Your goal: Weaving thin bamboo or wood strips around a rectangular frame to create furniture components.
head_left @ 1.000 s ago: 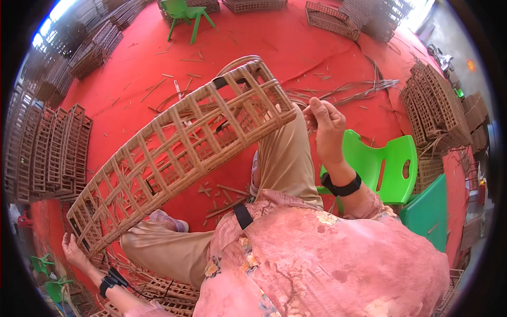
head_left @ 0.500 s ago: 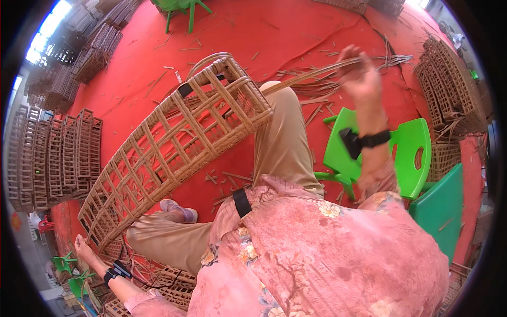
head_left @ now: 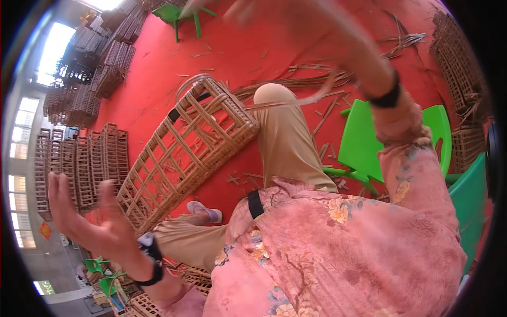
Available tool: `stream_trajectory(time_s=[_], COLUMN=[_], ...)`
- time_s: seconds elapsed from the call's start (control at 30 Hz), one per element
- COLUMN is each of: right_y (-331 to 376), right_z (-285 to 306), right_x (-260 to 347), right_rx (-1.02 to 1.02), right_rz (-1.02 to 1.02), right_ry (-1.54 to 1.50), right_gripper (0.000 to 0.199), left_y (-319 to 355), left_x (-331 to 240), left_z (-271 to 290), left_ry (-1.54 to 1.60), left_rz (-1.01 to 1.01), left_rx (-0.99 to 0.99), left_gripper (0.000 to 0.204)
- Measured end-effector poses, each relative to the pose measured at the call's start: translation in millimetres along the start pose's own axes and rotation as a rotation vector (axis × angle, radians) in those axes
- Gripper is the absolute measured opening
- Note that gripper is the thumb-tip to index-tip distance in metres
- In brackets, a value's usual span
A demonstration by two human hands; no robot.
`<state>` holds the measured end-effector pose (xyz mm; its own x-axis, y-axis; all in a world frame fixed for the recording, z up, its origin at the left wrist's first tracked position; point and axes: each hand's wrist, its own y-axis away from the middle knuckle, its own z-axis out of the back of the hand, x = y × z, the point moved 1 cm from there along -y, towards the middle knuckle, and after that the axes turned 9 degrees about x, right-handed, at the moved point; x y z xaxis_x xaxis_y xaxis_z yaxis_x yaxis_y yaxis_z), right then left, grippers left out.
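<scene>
A long brown woven basket (head_left: 238,127) with open lattice sides leans tilted across my front, its far right end against my raised knee (head_left: 277,95). A flat weaving strip (head_left: 309,99) trails from that end over the knee and bends upward. My left hand (head_left: 92,219) is raised beside the basket's near left end, fingers spread, holding nothing. At the top edge my right hand (head_left: 280,13) is smeared by motion and partly cut off. Whether it holds anything does not show.
Loose strips (head_left: 317,74) and short offcuts lie on the red floor covering (head_left: 169,58). Stacked woven baskets stand at the left (head_left: 108,158) and right (head_left: 459,63). A green chair (head_left: 364,145) is beside my right leg; another green seat (head_left: 168,13) stands far off.
My left hand has come up off the basket's near end and spread its fingers. My right hand has swept up and left, away from the strip. The basket appears shifted slightly in view.
</scene>
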<state>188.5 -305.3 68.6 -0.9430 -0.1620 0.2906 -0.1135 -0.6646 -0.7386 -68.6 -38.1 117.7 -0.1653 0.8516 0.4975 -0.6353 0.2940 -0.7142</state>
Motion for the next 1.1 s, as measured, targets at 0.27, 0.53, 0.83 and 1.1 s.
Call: stream_trajectory(time_s=[0.27, 0.53, 0.83, 1.1], right_y=[4.2, 98.2, 113.1, 107.5], right_z=[-41.2, 10.9, -9.9, -67.6], right_x=[30.7, -37.7, 3.2, 39.7], right_rx=[-0.171, -0.319, 0.155, 0.127], right_rz=[0.149, -0.169, -0.320, -0.253], right_ry=[0.287, 0.196, 0.029, -0.391], right_gripper=[0.030, 0.027, 0.073, 0.028], left_y=[-8.0, 13.7, -14.8, -18.2], left_x=[-51.2, -40.1, -114.6, -137.8], left_z=[-35.4, -17.4, -23.3, -34.8], left_ry=[0.722, 1.612, 1.228, 1.127], left_rz=[0.199, 0.683, 0.601, 0.188], left_rx=[0.598, 0.645, 1.120, 0.970], left_gripper=[0.035, 0.023, 0.009, 0.008])
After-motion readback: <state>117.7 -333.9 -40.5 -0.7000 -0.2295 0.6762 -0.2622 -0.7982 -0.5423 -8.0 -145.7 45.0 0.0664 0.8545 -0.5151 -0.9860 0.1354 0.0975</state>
